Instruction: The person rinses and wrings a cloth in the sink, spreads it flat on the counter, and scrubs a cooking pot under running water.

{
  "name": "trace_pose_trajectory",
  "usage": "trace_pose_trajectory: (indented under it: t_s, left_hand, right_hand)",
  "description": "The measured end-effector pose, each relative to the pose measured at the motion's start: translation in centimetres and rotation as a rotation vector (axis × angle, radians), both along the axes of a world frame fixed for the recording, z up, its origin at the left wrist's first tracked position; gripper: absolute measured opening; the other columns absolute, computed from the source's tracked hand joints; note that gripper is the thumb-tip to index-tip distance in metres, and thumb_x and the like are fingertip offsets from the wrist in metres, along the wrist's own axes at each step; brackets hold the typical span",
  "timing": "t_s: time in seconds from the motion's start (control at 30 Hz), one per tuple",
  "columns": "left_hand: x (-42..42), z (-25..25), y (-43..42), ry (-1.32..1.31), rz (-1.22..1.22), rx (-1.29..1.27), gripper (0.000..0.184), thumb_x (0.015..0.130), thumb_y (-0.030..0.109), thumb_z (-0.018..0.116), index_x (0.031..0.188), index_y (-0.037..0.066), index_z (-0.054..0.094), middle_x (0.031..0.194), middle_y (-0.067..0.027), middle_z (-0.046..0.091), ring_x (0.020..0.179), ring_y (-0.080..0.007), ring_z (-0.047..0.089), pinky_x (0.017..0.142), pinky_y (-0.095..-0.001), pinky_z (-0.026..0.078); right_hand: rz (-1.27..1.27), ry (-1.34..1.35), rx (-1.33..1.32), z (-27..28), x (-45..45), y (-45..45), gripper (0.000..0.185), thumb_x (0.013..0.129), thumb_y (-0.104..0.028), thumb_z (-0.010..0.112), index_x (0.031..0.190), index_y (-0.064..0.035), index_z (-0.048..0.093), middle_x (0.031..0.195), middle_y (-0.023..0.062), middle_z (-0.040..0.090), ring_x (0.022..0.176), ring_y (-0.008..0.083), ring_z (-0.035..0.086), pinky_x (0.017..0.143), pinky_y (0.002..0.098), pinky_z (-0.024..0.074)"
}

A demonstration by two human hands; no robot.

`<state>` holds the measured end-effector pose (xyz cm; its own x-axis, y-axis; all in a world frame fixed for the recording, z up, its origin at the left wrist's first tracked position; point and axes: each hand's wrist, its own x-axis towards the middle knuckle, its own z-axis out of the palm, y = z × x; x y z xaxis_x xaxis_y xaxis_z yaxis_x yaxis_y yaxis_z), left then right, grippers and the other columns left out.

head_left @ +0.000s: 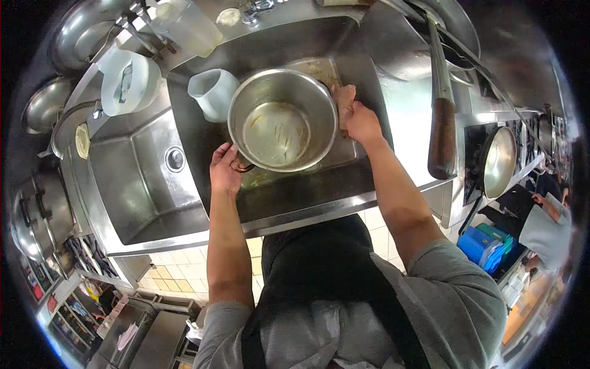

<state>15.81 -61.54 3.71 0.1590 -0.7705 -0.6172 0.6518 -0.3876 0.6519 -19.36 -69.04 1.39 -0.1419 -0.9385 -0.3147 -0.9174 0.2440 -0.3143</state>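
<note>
A deep steel cooking pot (283, 121) is over the right-hand sink basin, its open top facing me, with brownish streaks on its inner bottom. My left hand (226, 168) is closed around the dark handle at the pot's lower left. On the opposite side, my right hand (362, 122) grips a pinkish-tan cloth (344, 99) against the pot's upper right side; the cloth hides the other handle. Just left of the pot, a white plastic jug (215, 95) lies in the same basin. Under the pot, a tray-like flat piece shows in part.
A second basin (141, 178) with a drain is on the left. A translucent container (130, 82) and a tap (249, 13) stand along the back. A wooden-handled pan (441, 135) juts out at right, near a frying pan (499, 161). Another person (547, 230) is at far right.
</note>
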Motion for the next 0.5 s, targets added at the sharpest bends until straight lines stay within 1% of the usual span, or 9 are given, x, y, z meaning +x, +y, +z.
trace_pose_trajectory:
  t_s: [0.07, 0.1, 0.17, 0.23, 0.3, 0.33, 0.4, 0.47, 0.5]
  left_hand:
    - [0.7, -1.7, 0.3, -0.130, 0.020, 0.094, 0.028, 0.086, 0.010, 0.066, 0.109, 0.006, 0.050, 0.077, 0.0001, 0.051, 0.056, -0.0098, 0.043, 0.054, -0.0263, 0.039]
    - [1.4, -2.5, 0.5, -0.172, -0.019, 0.134, 0.040, 0.084, 0.011, 0.069, 0.117, 0.002, 0.047, 0.085, -0.0042, 0.056, 0.061, -0.0115, 0.049, 0.057, -0.0269, 0.043]
    - [1.9, -3.6, 0.5, -0.200, -0.001, 0.159, 0.038, 0.085, 0.010, 0.068, 0.116, 0.001, 0.048, 0.085, -0.0045, 0.057, 0.061, -0.0113, 0.049, 0.058, -0.0274, 0.044]
    - [2.3, -4.1, 0.6, -0.235, 0.023, 0.187, 0.035, 0.086, 0.010, 0.066, 0.116, 0.000, 0.050, 0.085, -0.0047, 0.059, 0.062, -0.0111, 0.049, 0.058, -0.0280, 0.044]
    - [2.1, -4.1, 0.6, -0.303, -0.083, 0.223, 0.042, 0.087, 0.019, 0.066, 0.120, -0.001, 0.050, 0.091, -0.0060, 0.060, 0.073, -0.0141, 0.054, 0.069, -0.0308, 0.045]
    - [2.4, -4.6, 0.5, -0.302, -0.078, 0.223, 0.042, 0.087, 0.019, 0.066, 0.120, -0.001, 0.050, 0.091, -0.0060, 0.060, 0.073, -0.0141, 0.054, 0.069, -0.0308, 0.045]
    - [2.7, -5.4, 0.4, -0.465, -0.185, 0.329, 0.048, 0.089, 0.026, 0.066, 0.124, 0.000, 0.048, 0.103, -0.0081, 0.060, 0.090, -0.0175, 0.055, 0.082, -0.0340, 0.042]
    - [3.1, -6.8, 0.4, -0.479, -0.210, 0.315, 0.049, 0.089, 0.027, 0.065, 0.125, 0.000, 0.047, 0.107, -0.0091, 0.058, 0.094, -0.0185, 0.053, 0.085, -0.0343, 0.041]
    - [3.3, -7.5, 0.2, -0.494, -0.239, 0.304, 0.050, 0.089, 0.029, 0.065, 0.126, 0.000, 0.046, 0.110, -0.0101, 0.056, 0.098, -0.0194, 0.052, 0.087, -0.0346, 0.040]
  right_hand:
    - [-0.034, -0.153, -0.070, 3.6, 0.8, 0.4, 0.028, 0.088, -0.025, 0.050, 0.093, 0.0016, 0.057, 0.092, 0.0260, 0.063, 0.089, 0.0429, 0.061, 0.079, 0.0489, 0.0486]
    - [-0.032, -0.145, -0.076, 4.3, 0.9, 0.7, 0.028, 0.088, -0.025, 0.050, 0.093, 0.0016, 0.057, 0.092, 0.0260, 0.063, 0.089, 0.0429, 0.061, 0.079, 0.0489, 0.0486]
    - [0.007, -0.185, -0.162, 5.6, 1.6, 1.1, 0.027, 0.086, -0.026, 0.052, 0.090, 0.0002, 0.057, 0.088, 0.0260, 0.063, 0.087, 0.0432, 0.061, 0.077, 0.0490, 0.0475]
    - [-0.013, -0.232, -0.130, 7.6, 2.6, 1.4, 0.027, 0.085, -0.026, 0.054, 0.089, 0.0003, 0.057, 0.087, 0.0257, 0.063, 0.086, 0.0428, 0.061, 0.077, 0.0490, 0.0474]
    - [-0.034, -0.282, -0.095, 9.3, 4.0, 1.1, 0.027, 0.085, -0.027, 0.055, 0.089, 0.0003, 0.057, 0.086, 0.0253, 0.063, 0.085, 0.0425, 0.061, 0.077, 0.0490, 0.0472]
    - [-0.007, -0.282, -0.079, 9.8, 4.7, 1.0, 0.029, 0.086, -0.028, 0.056, 0.091, 0.0000, 0.058, 0.087, 0.0247, 0.064, 0.087, 0.0413, 0.061, 0.078, 0.0477, 0.0474]
    - [0.025, -0.281, -0.066, 10.1, 6.1, 0.7, 0.030, 0.086, -0.030, 0.057, 0.092, -0.0004, 0.060, 0.087, 0.0241, 0.064, 0.089, 0.0402, 0.061, 0.079, 0.0464, 0.0477]
    - [0.128, -0.395, 0.038, 10.3, 7.4, 0.2, 0.035, 0.088, -0.035, 0.058, 0.097, -0.0014, 0.063, 0.091, 0.0221, 0.066, 0.090, 0.0375, 0.063, 0.079, 0.0431, 0.0490]
    - [0.142, -0.442, 0.023, 10.4, 8.0, -0.2, 0.041, 0.088, -0.041, 0.059, 0.099, -0.0015, 0.065, 0.094, 0.0207, 0.067, 0.088, 0.0354, 0.064, 0.081, 0.0395, 0.0492]
